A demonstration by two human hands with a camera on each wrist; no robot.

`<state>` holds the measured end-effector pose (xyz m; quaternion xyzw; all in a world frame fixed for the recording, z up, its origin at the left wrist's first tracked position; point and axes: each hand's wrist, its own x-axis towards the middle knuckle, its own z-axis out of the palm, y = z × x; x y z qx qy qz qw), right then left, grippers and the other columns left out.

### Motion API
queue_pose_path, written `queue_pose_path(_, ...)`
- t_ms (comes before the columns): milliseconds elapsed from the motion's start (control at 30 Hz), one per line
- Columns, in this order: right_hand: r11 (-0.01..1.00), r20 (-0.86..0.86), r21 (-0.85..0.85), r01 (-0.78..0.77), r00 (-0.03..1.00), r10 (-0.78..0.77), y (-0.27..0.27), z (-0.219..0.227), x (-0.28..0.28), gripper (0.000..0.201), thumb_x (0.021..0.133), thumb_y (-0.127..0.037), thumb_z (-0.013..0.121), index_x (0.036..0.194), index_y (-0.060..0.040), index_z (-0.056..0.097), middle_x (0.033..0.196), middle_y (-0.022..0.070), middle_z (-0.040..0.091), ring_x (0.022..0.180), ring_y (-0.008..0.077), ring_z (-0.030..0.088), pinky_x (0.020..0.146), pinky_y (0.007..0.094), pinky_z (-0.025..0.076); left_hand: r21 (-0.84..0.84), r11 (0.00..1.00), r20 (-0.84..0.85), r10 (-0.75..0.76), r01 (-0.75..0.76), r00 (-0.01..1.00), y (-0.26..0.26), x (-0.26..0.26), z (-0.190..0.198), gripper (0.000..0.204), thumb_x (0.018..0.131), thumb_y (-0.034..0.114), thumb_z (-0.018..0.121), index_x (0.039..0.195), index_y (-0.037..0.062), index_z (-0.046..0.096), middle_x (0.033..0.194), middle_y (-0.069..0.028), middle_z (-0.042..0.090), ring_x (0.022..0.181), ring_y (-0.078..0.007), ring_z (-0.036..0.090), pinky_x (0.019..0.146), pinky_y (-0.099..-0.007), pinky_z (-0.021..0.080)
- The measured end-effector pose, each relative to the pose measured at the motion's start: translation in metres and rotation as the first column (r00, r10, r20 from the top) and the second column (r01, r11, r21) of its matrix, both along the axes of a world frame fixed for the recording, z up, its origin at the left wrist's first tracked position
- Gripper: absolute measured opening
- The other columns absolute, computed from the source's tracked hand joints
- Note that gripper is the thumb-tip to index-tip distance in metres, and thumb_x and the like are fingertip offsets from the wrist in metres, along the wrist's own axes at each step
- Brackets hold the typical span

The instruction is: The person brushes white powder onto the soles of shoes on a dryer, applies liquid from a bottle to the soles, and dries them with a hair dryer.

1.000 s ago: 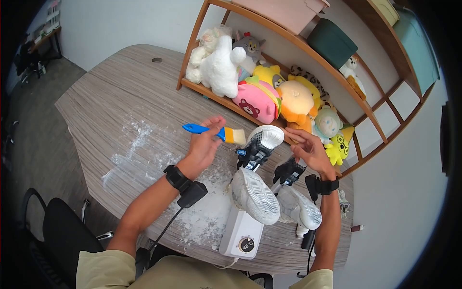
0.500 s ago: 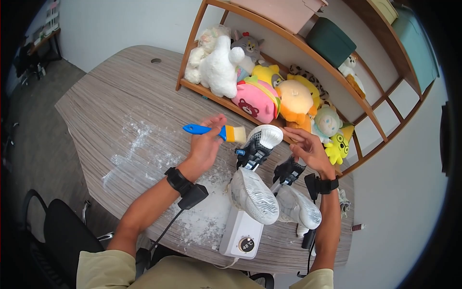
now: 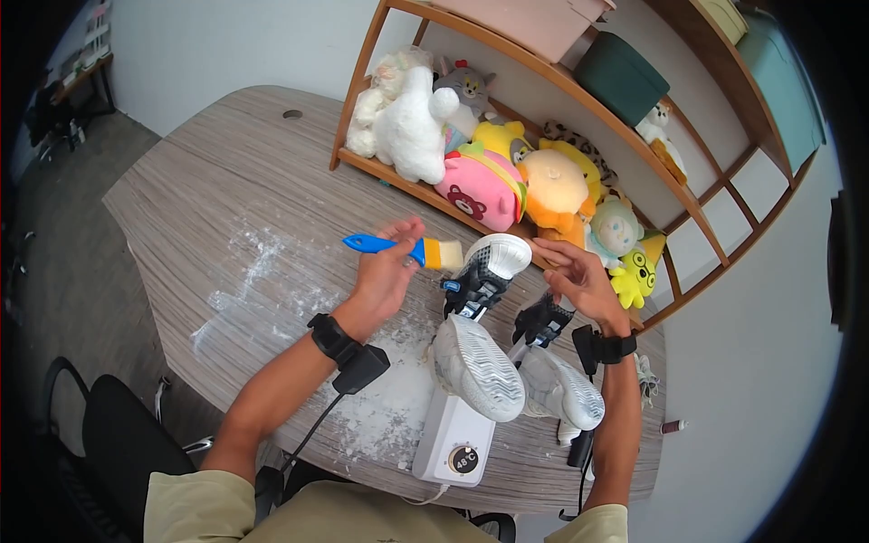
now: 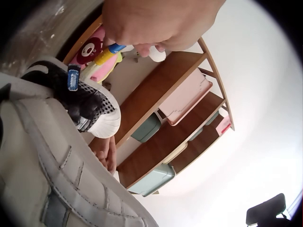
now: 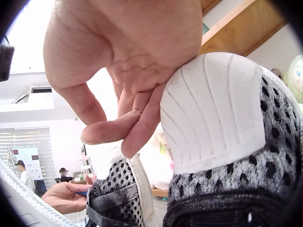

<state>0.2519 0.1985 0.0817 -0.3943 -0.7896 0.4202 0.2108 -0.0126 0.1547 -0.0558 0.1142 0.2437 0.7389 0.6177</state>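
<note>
My left hand [image 3: 383,276] grips a paintbrush [image 3: 376,243] with a blue handle, yellow collar and pale bristles. The bristle tips are right beside a black mesh shoe with a white toe [image 3: 505,255]. To that shoe's right, my right hand [image 3: 584,281] has its fingers loosely extended, holding nothing, fingertips close to the toe. In the right wrist view, the palm hangs beside the white toe of a second black mesh shoe [image 5: 215,113]. White sneakers [image 3: 480,366] sit in front, soles facing me. The shoes stand on a white shoe dryer [image 3: 444,443] with a round display reading 48°C.
White powder [image 3: 385,421] and flakes are scattered over the wood-grain table [image 3: 199,172]. Behind stands a wooden shelf [image 3: 362,77] with plush toys [image 3: 480,188] and storage boxes [image 3: 620,77]. A black chair [image 3: 118,452] is at left; a small bottle [image 3: 672,427] lies at right.
</note>
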Motion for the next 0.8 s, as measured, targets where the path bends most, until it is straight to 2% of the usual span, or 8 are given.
queue_pose_path(133,1.0,-0.013,-0.005,-0.005,1.0,0.005,0.0,-0.001,0.0,0.046,0.088,0.002,0.057,0.133,0.0011,0.049,0.131,0.0073,0.06,0.063,0.0048,0.05,0.057,0.0211,0.047,-0.073,0.984,-0.153,-0.171,0.162,0.973,0.005,0.003,-0.024,0.024,0.091,-0.002,0.052,0.113,0.0098,0.053,0.13,-0.0065,0.055,0.126,-0.016,0.048,0.103,-0.0389,0.034)
queue_pose_path(233,1.0,0.001,0.004,0.003,1.0,-0.003,-0.001,0.0,0.001,0.045,0.088,0.002,0.057,0.133,0.0013,0.049,0.131,0.0075,0.06,0.063,0.0047,0.05,0.057,0.0212,0.047,-0.056,0.989,-0.168,-0.142,0.134,0.976,0.007,-0.002,-0.023,0.024,0.091,-0.002,0.052,0.113,0.0098,0.053,0.13,-0.0062,0.055,0.126,-0.0156,0.048,0.103,-0.0393,0.033)
queue_pose_path(333,1.0,-0.003,-0.005,0.001,1.0,-0.001,-0.001,-0.001,0.001,0.046,0.088,0.002,0.057,0.133,0.0015,0.049,0.131,0.0075,0.06,0.062,0.0046,0.05,0.057,0.0211,0.047,0.086,0.996,-0.053,0.014,-0.009,0.998,0.003,-0.008,-0.002,0.024,0.091,-0.003,0.051,0.111,0.0093,0.055,0.126,-0.0058,0.058,0.126,-0.0157,0.048,0.102,-0.0378,0.035)
queue_pose_path(433,1.0,-0.004,0.007,-0.001,1.0,0.001,0.001,-0.002,0.0,0.046,0.088,0.002,0.057,0.133,0.0015,0.049,0.13,0.0074,0.06,0.062,0.0046,0.05,0.057,0.021,0.047,0.125,0.992,0.009,-0.01,0.008,1.0,0.003,-0.01,-0.002,0.022,0.091,-0.003,0.051,0.11,0.0087,0.056,0.124,-0.006,0.059,0.125,-0.0157,0.049,0.101,-0.0376,0.036)
queue_pose_path(533,1.0,-0.012,0.004,-0.003,1.0,0.003,0.0,-0.001,0.0,0.046,0.088,0.001,0.057,0.134,0.0017,0.048,0.13,0.0076,0.06,0.062,0.0046,0.05,0.057,0.0209,0.046,-0.04,0.993,-0.107,-0.114,0.111,0.988,0.001,-0.001,-0.01,0.023,0.091,-0.003,0.051,0.11,0.0084,0.056,0.125,-0.0067,0.059,0.124,-0.0165,0.05,0.101,-0.0382,0.037)
queue_pose_path(633,1.0,0.008,0.007,0.001,1.0,-0.001,-0.002,0.001,-0.001,0.046,0.088,0.001,0.057,0.134,0.002,0.048,0.131,0.0081,0.06,0.063,0.0048,0.05,0.057,0.0209,0.047,-0.124,0.978,-0.221,-0.194,0.17,0.956,0.003,0.001,-0.02,0.023,0.091,-0.004,0.05,0.11,0.0083,0.055,0.126,-0.0067,0.058,0.123,-0.0165,0.051,0.103,-0.0396,0.036)
queue_pose_path(800,1.0,-0.004,0.005,0.001,1.0,-0.001,-0.002,0.0,0.0,0.047,0.088,0.001,0.057,0.134,0.0021,0.048,0.131,0.0083,0.06,0.063,0.0049,0.05,0.057,0.0209,0.047,-0.013,1.0,-0.087,-0.014,0.013,0.996,0.004,-0.005,-0.007,0.024,0.09,-0.004,0.05,0.11,0.0082,0.057,0.126,-0.0061,0.058,0.122,-0.0151,0.052,0.101,-0.0386,0.038)
